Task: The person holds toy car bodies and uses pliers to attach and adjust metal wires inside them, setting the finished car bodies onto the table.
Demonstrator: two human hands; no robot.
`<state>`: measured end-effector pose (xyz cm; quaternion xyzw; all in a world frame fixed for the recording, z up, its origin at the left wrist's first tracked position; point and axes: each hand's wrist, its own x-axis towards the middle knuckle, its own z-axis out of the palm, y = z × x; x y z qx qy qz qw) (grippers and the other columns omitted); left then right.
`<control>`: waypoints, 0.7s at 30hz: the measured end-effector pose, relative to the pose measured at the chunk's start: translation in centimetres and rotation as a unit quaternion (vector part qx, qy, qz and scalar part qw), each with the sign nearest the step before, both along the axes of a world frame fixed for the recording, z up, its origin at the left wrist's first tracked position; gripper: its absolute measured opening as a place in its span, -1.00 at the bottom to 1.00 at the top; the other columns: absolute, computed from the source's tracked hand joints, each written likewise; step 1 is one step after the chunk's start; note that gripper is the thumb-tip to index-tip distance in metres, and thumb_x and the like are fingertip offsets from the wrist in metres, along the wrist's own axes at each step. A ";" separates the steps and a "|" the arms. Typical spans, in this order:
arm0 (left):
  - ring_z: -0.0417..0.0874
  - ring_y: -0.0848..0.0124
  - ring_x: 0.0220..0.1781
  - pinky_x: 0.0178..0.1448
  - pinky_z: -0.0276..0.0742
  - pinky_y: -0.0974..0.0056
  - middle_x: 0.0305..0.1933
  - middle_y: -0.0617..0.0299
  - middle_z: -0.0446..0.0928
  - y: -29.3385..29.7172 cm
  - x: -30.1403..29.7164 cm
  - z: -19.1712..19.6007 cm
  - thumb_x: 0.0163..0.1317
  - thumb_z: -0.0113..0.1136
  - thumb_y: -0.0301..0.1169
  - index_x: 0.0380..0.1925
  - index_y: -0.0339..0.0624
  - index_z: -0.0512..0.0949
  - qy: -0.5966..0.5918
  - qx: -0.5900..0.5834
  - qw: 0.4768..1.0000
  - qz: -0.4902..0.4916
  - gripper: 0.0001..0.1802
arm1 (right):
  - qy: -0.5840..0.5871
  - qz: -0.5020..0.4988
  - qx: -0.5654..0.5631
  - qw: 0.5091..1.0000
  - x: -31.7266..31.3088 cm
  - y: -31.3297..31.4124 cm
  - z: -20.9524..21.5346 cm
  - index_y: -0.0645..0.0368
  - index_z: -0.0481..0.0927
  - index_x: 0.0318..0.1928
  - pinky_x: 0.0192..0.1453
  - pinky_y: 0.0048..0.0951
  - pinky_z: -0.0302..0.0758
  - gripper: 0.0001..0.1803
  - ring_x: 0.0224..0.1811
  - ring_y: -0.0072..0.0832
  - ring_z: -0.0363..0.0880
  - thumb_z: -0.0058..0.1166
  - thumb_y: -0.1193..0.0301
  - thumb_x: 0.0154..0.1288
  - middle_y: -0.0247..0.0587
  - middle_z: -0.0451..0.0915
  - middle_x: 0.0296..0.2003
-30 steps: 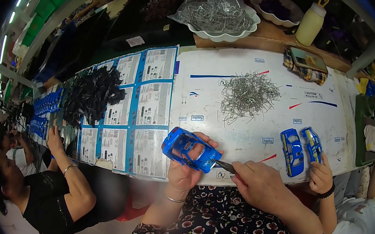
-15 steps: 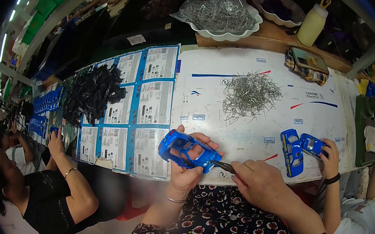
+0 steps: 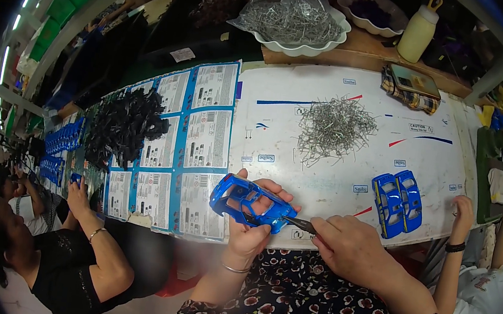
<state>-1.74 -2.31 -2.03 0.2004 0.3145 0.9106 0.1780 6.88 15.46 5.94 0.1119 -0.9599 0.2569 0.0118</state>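
Note:
In my left hand lies a blue toy car body, its hollow shell tilted, with my fingers behind it and my thumb on the near side. My right hand is closed round a thin dark-handled tool, perhaps tweezers. Its tip touches the right end of the car body; what the tip grips, if anything, is too small to make out. Beyond both hands, a heap of thin bent metal wire pieces lies on the white table sheet.
Two blue car bodies lie side by side at the right, near a co-worker's hand. Black plastic parts are heaped at left beside another co-worker. A scalloped bowl of wires, a bottle and a phone stand farther back.
The co-worker at right has set a second blue car body beside the first and drawn the hand back. My hands have barely moved; the car body in my left hand has tilted slightly.

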 end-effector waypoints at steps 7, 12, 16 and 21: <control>0.44 0.04 0.13 0.18 0.45 -0.24 0.08 -0.09 0.26 0.1 -0.1 -0.1 -0.21 -0.13 -0.76 0.35 0.07 -0.08 0.006 0.000 1.000 -0.004 0.00 | 0.027 0.013 0.017 0.999 -0.1 0.2 -0.2 0.15 0.49 -0.22 -0.41 -0.37 0.43 -0.78 -0.46 -0.34 0.47 0.15 0.40 0.11 -0.26 0.45 -0.47; 0.48 0.08 0.09 0.14 0.50 -0.20 0.05 -0.09 0.28 0.4 0.3 0.2 -0.16 -0.20 -0.80 0.34 0.02 -0.08 -0.010 -0.034 0.999 0.020 -0.05 | 0.030 0.017 0.027 0.999 -0.1 0.2 -0.2 0.14 0.49 -0.22 -0.41 -0.37 0.43 -0.78 -0.47 -0.35 0.47 0.16 0.41 0.09 -0.27 0.44 -0.48; 0.52 0.11 0.04 0.10 0.55 -0.14 0.02 -0.09 0.30 0.7 0.4 0.4 -0.11 -0.30 -0.84 0.31 -0.04 -0.07 -0.031 -0.079 0.995 0.052 -0.12 | 0.038 0.018 0.039 0.998 0.0 0.2 -0.1 0.15 0.49 -0.21 -0.41 -0.38 0.42 -0.76 -0.47 -0.36 0.45 0.16 0.42 0.08 -0.27 0.45 -0.48; 0.54 0.11 0.02 0.09 0.57 -0.11 0.00 -0.08 0.31 0.9 0.6 0.1 -0.09 -0.33 -0.83 0.30 -0.07 -0.06 -0.028 -0.110 0.991 0.072 -0.16 | 0.019 0.022 0.073 0.997 0.1 0.1 0.1 0.18 0.51 -0.11 -0.38 -0.39 0.41 -0.67 -0.44 -0.36 0.45 0.17 0.41 0.08 -0.27 0.45 -0.45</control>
